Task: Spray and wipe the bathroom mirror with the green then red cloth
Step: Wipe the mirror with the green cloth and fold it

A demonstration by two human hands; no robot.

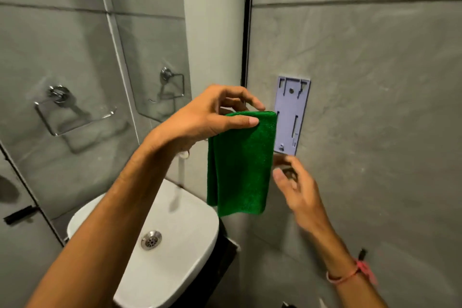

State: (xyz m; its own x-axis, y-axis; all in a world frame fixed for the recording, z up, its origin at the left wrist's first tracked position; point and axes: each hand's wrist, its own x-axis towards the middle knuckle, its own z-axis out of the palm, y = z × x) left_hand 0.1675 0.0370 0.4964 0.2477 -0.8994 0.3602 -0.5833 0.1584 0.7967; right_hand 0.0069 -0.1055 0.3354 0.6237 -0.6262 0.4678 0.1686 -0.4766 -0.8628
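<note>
A folded green cloth [242,165] hangs down in mid-air in front of the wall corner. My left hand [210,115] pinches its top fold between thumb and fingers. Just right of the cloth's lower half is my right hand [295,182], blurred, with its fingers apart and nothing in it. The bathroom mirror [150,40] fills the left of the view, its black frame edge running down beside my left hand. No red cloth or spray bottle shows.
A white basin [200,222] with a metal drain [151,239] sits below my left forearm. A pale plastic wall bracket [291,112] is fixed to the grey tiles behind the cloth. A chrome towel ring [60,97] hangs on the left wall.
</note>
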